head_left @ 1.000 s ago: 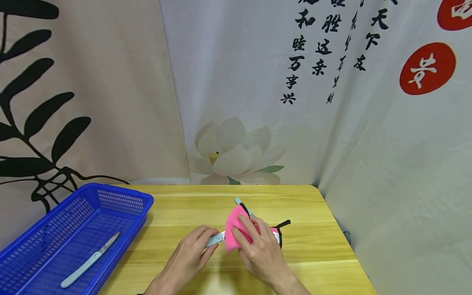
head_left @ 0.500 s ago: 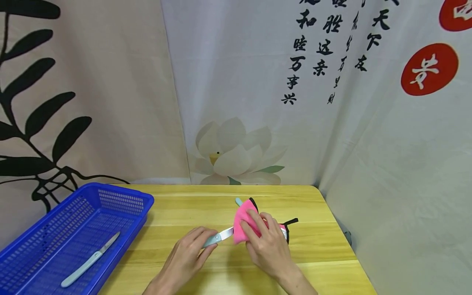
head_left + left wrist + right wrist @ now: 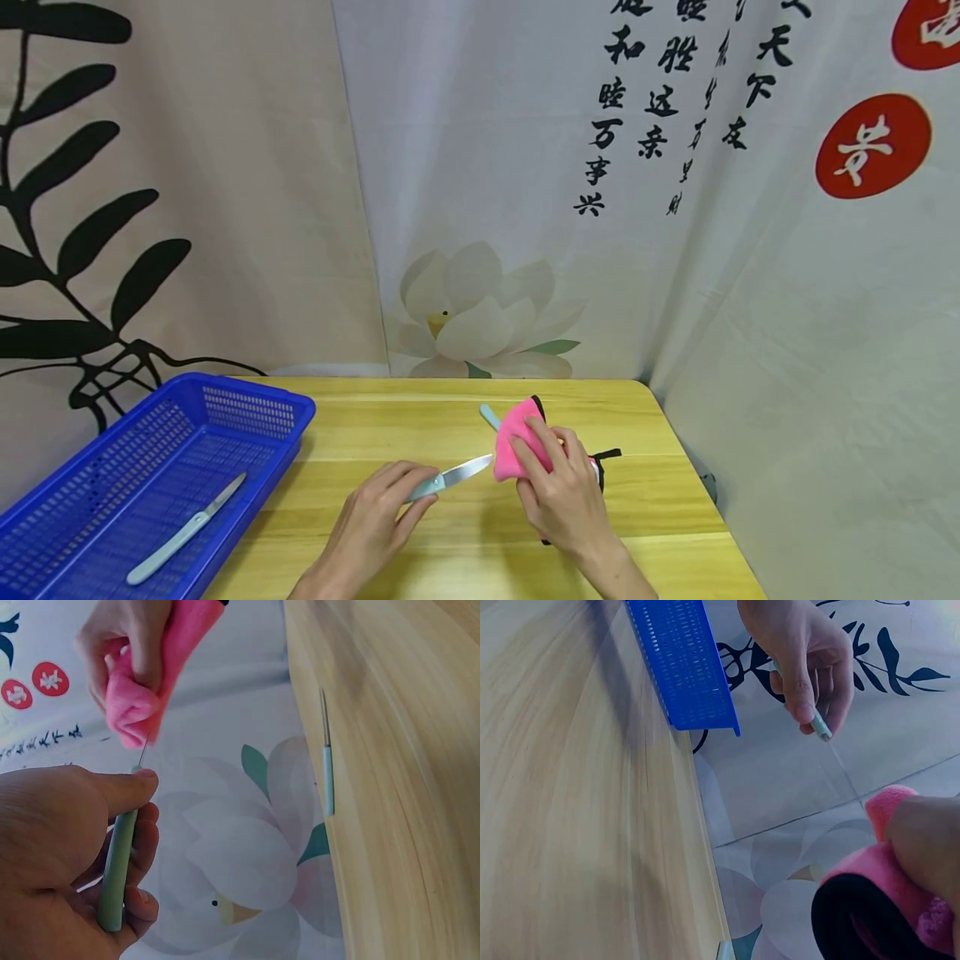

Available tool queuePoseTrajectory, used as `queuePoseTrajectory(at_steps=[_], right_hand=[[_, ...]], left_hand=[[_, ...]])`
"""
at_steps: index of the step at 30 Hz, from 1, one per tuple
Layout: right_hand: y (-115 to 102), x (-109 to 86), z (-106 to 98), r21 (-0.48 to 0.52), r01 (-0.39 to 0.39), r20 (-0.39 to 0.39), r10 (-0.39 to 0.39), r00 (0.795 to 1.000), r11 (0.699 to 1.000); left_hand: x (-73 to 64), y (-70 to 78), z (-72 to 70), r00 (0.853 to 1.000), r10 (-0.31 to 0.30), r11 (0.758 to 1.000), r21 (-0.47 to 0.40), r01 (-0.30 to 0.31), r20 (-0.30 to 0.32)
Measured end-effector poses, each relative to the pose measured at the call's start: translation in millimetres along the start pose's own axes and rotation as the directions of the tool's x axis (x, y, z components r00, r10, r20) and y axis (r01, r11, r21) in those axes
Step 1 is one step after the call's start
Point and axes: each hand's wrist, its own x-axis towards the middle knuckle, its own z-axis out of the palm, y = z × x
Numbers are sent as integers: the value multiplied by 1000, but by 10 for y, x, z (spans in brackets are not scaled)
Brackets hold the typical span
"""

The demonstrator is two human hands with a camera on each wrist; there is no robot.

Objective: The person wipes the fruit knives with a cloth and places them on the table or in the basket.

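Note:
My left hand (image 3: 375, 517) pinches the pale green handle of a small knife (image 3: 467, 471), its silver blade aimed right. My right hand (image 3: 566, 496) grips a bunched pink cloth (image 3: 517, 442) with black edging and a black loop. The blade's tip lies right at the cloth's left edge, and most of the blade shows bare. In the left wrist view the knife handle (image 3: 118, 874) sits between thumb and fingers, the cloth (image 3: 133, 705) just beyond. Partly hidden behind the cloth, a second knife (image 3: 489, 416) lies on the table, fully visible in the left wrist view.
On the left stands a blue plastic basket (image 3: 296, 410) with mesh sides; a third knife (image 3: 176, 537) of the same pale green lies in it. The wooden table (image 3: 660, 500) ends at a printed curtain (image 3: 480, 167) behind and on the right.
My right hand has drawn the cloth rightward along the blade, baring it from near the handle to the tip. My left hand has stayed almost in place.

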Motion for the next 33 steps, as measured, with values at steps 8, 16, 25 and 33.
queuePoseTrajectory(at_steps=[8,16,25,33], right_hand=[[-151,76,-49,97,29,-50,-24,998,995],[-327,138,-26,94,116,-76,-109,991,989],[-479,154,5,41,202,-41,-200,979,979],[-511,161,12,1,212,-13,-212,977,977]], left_hand=[[22,12,-3,999,-32,999,-29,32,1],[49,31,20,1000,-27,998,-51,27,-4],[69,57,38,1000,-2,999,-36,2,-7],[46,52,37,1000,11,999,-44,-12,-9]])
